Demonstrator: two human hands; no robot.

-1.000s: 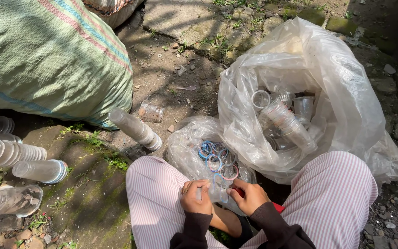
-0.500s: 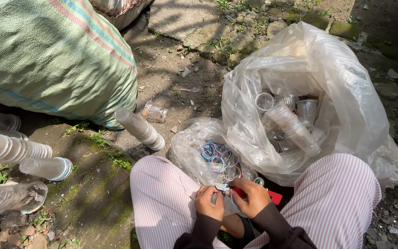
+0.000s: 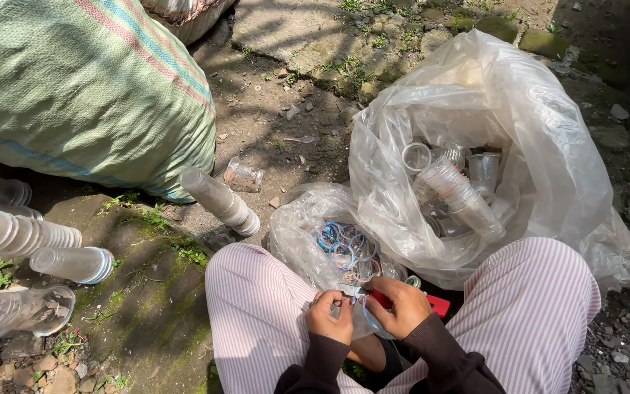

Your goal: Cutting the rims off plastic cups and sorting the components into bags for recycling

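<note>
My left hand and my right hand meet between my knees, both gripping a clear plastic cup with a blue rim. A red object pokes out just behind my right hand. In front of my hands lies a small clear bag holding several blue plastic rings. A large clear bag at the right holds stacked plastic cups.
A big green woven sack fills the upper left. Stacks of clear cups lie on the dirt beside it, more stacked cups at the left edge. A crushed cup lies on the ground. My striped trouser legs frame the hands.
My hands have drawn a little closer together on the cup. The view has shifted slightly; the bags and the cup stacks lie as before.
</note>
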